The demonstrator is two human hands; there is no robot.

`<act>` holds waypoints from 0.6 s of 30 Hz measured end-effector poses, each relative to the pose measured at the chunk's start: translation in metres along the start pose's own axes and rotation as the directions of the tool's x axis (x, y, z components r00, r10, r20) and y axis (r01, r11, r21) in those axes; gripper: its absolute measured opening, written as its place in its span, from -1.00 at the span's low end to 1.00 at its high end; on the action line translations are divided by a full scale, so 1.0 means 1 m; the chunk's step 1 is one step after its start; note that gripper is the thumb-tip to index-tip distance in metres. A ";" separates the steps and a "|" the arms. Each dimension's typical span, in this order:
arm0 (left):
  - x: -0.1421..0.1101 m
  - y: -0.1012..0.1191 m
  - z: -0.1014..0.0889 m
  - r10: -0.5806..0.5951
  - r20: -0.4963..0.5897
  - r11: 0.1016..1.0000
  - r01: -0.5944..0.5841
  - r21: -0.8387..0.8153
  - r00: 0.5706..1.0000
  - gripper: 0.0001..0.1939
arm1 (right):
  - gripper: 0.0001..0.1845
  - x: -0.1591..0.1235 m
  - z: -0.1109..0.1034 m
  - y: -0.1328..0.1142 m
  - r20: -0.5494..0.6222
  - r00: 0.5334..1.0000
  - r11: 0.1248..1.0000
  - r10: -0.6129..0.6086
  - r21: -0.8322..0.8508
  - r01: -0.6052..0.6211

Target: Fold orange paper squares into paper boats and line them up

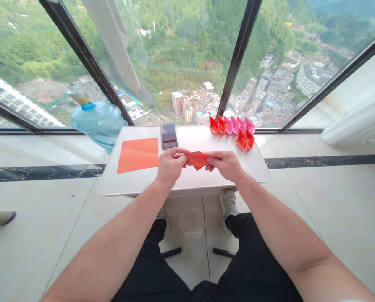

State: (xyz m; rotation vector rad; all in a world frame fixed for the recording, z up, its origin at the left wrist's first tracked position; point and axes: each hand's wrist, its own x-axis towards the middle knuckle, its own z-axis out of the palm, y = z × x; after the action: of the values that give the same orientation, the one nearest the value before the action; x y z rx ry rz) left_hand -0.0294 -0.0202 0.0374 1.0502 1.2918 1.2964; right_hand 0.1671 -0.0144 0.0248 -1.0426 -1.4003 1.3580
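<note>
A folded piece of orange-red paper point(197, 159) is held up between my two hands, over the near part of the small white table. My left hand point(171, 164) pinches its left corner between thumb and fingers. On the other side, my right hand point(224, 164) grips the right corner the same way. The paper is folded into a pointed shape with one tip facing down toward me. To the left lies a flat stack or sheet of orange paper point(138, 155). Several folded paper pieces in red and pink point(234, 125) stand at the table's back right, with orange-red ones point(245, 139) before them.
A phone point(169, 137) lies at the back of the white table point(187, 181). A large blue water bottle point(99, 121) stands behind the table's left corner, against the window. Tall windows rise behind the table. My feet are under its front edge.
</note>
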 end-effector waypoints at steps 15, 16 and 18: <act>-0.002 0.000 -0.001 0.019 0.005 0.994 -0.018 -0.111 1.000 -0.91 | -0.85 -0.004 -0.002 -0.011 0.043 0.998 0.998 -0.050 0.034 0.049; -0.002 0.000 -0.001 0.017 0.013 0.993 -0.015 -0.118 1.000 -0.91 | -0.85 -0.004 -0.002 -0.012 0.042 0.998 0.998 -0.057 0.025 0.055; -0.003 0.000 -0.003 0.017 0.027 0.992 -0.014 -0.122 0.999 -0.91 | -0.86 -0.004 -0.001 -0.014 0.038 0.997 0.998 -0.067 0.003 0.067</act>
State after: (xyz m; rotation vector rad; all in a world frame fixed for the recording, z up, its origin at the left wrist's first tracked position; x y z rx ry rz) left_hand -0.0316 -0.0235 0.0377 0.9909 1.1704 1.3498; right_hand 0.1691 -0.0191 0.0389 -0.9644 -1.4487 1.3359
